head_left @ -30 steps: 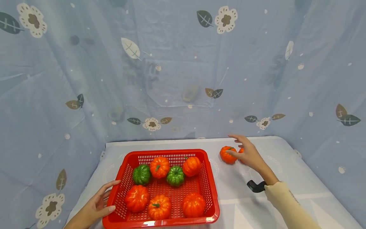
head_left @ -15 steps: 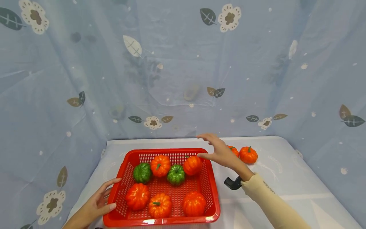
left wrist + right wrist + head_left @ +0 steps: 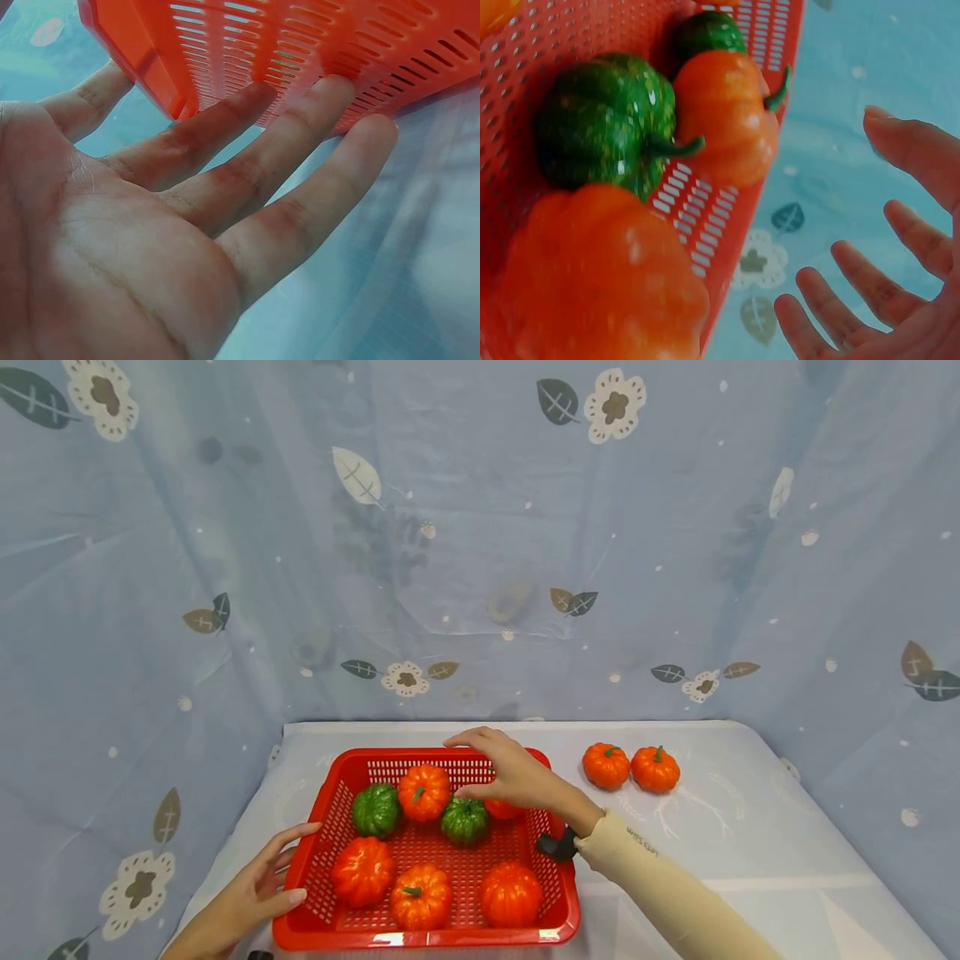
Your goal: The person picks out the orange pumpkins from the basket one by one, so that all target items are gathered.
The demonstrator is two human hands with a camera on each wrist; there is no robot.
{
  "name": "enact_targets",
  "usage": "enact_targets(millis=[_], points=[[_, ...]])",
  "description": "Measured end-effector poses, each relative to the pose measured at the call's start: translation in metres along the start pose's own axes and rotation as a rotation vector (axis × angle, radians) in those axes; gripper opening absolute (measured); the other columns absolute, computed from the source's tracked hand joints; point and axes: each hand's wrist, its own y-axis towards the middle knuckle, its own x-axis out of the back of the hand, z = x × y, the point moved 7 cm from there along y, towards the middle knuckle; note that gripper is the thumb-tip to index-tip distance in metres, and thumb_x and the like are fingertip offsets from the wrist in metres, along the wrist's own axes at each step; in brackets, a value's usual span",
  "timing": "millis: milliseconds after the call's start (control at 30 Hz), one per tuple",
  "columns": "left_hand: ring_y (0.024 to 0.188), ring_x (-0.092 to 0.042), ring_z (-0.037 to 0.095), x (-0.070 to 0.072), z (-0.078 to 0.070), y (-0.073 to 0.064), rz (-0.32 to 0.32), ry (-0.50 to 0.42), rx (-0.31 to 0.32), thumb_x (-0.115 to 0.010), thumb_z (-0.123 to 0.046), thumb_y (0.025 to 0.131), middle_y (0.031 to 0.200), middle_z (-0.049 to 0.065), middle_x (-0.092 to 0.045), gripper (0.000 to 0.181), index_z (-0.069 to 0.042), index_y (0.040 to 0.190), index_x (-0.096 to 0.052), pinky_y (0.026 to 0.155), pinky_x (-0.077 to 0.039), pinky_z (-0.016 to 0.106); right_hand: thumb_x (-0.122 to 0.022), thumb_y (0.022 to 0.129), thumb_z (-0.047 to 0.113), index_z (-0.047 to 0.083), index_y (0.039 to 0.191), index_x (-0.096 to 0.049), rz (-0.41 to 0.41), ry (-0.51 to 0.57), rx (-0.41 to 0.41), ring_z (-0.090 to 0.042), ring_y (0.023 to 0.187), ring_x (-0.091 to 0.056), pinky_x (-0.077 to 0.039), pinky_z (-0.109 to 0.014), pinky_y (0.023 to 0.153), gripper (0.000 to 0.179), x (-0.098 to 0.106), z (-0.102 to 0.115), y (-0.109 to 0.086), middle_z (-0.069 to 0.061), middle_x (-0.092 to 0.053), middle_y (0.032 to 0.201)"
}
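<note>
My left hand (image 3: 255,888) is at the left side of a red plastic basket (image 3: 427,938), its fairly straight fingers against the slotted outer wall in the left wrist view. Over the back right of the basket hovers my right hand (image 3: 510,772), fingers spread and holding nothing. It partly covers an orange toy pumpkin (image 3: 504,810). Beside that one sits a green pumpkin (image 3: 464,820), then an orange pumpkin (image 3: 423,792) and another green pumpkin (image 3: 377,810). Along the front lie a red-orange pumpkin (image 3: 363,872), an orange pumpkin with a green stem (image 3: 422,897) and another orange pumpkin (image 3: 510,894).
Two small orange pumpkins (image 3: 606,766) stand side by side on the white-covered table (image 3: 720,852), right of the basket. A blue curtain (image 3: 480,568) with flowers and leaves encloses the back and sides. Near my right wrist is a black device (image 3: 557,846).
My right hand has moved left, from above the two loose pumpkins to above the basket, uncovering both. My left hand has stayed at the basket's side.
</note>
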Motion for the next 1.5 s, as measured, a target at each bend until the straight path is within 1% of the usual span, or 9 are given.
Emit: enact_targets(millis=[167,333,500,700,867,1033,1267,1367,1500], points=[[0.135,-0.048,0.039,0.0,0.0,0.0,0.002,-0.03,-0.009,-0.066,-0.016,0.099,0.163,0.027,-0.021,0.074,-0.026,0.16,-0.024,0.089,-0.059,0.052,-0.082,0.089,0.034,0.017,0.149,-0.053,0.089,-0.026,-0.018,-0.022,0.139,-0.043,-0.041,-0.044,0.114,0.07,-0.022,0.005,0.011,0.0,-0.05,0.15],[0.137,-0.044,0.041,0.0,0.0,0.002,-0.01,-0.019,-0.003,-0.068,-0.02,0.098,0.164,0.027,-0.017,0.077,-0.026,0.16,-0.023,0.089,-0.059,0.052,-0.083,0.088,0.034,0.02,0.151,-0.05,0.146,-0.059,-0.044,-0.023,0.137,-0.044,-0.043,-0.041,0.112,0.072,-0.043,0.009,0.022,-0.003,-0.049,0.15],[0.138,-0.042,0.043,0.001,0.003,0.003,-0.031,-0.015,0.013,-0.071,-0.021,0.096,0.165,0.025,-0.016,0.08,-0.027,0.16,-0.023,0.089,-0.059,0.051,-0.085,0.087,0.033,0.02,0.148,-0.054,0.154,-0.106,-0.068,-0.024,0.135,-0.044,-0.045,-0.039,0.109,0.07,-0.06,0.009,0.031,-0.002,-0.052,0.147],[0.137,-0.046,0.04,0.001,0.004,0.003,-0.019,-0.03,0.006,-0.069,-0.02,0.097,0.165,0.026,-0.017,0.079,-0.029,0.16,-0.023,0.09,-0.058,0.052,-0.087,0.085,0.03,0.019,0.144,-0.059,0.148,-0.148,-0.073,-0.023,0.13,-0.047,-0.045,-0.032,0.106,0.066,-0.073,0.005,0.037,-0.001,-0.052,0.147],[0.136,-0.047,0.039,0.0,0.004,0.001,-0.011,-0.04,0.005,-0.069,-0.02,0.097,0.165,0.025,-0.017,0.078,-0.03,0.16,-0.023,0.09,-0.058,0.052,-0.089,0.082,0.031,0.02,0.144,-0.059,0.184,-0.167,-0.123,-0.027,0.134,-0.046,-0.046,-0.035,0.107,0.07,-0.077,-0.001,0.038,-0.004,-0.051,0.15],[0.136,-0.046,0.04,0.0,0.004,0.001,-0.009,-0.042,0.003,-0.069,-0.02,0.097,0.165,0.025,-0.017,0.078,-0.029,0.16,-0.023,0.091,-0.057,0.053,-0.089,0.081,0.035,0.02,0.145,-0.059,0.205,-0.18,-0.126,-0.023,0.136,-0.047,-0.041,-0.037,0.11,0.072,-0.078,-0.005,0.039,0.001,-0.056,0.146],[0.137,-0.046,0.041,0.001,0.005,0.002,-0.021,-0.026,0.002,-0.069,-0.02,0.097,0.165,0.025,-0.016,0.079,-0.029,0.16,-0.022,0.09,-0.058,0.052,-0.083,0.082,0.054,0.017,0.139,-0.065,0.148,-0.122,-0.129,-0.019,0.119,-0.054,-0.045,-0.032,0.103,0.071,-0.071,-0.003,0.039,0.002,-0.064,0.136],[0.138,-0.044,0.042,0.002,0.005,0.003,-0.028,-0.019,0.004,-0.07,-0.021,0.096,0.166,0.024,-0.016,0.08,-0.029,0.16,-0.022,0.09,-0.058,0.051,-0.081,0.082,0.058,0.019,0.139,-0.065,0.142,-0.112,-0.142,-0.021,0.124,-0.053,-0.045,-0.035,0.107,0.071,-0.069,-0.001,0.037,0.001,-0.061,0.139],[0.14,-0.04,0.045,0.002,0.005,0.004,-0.036,-0.011,0.011,-0.071,-0.022,0.095,0.166,0.023,-0.014,0.081,-0.028,0.16,-0.022,0.091,-0.058,0.051,-0.082,0.083,0.054,0.02,0.14,-0.064,0.137,-0.117,-0.125,-0.021,0.13,-0.053,-0.044,-0.037,0.11,0.068,-0.066,0.003,0.035,0.001,-0.059,0.141]])
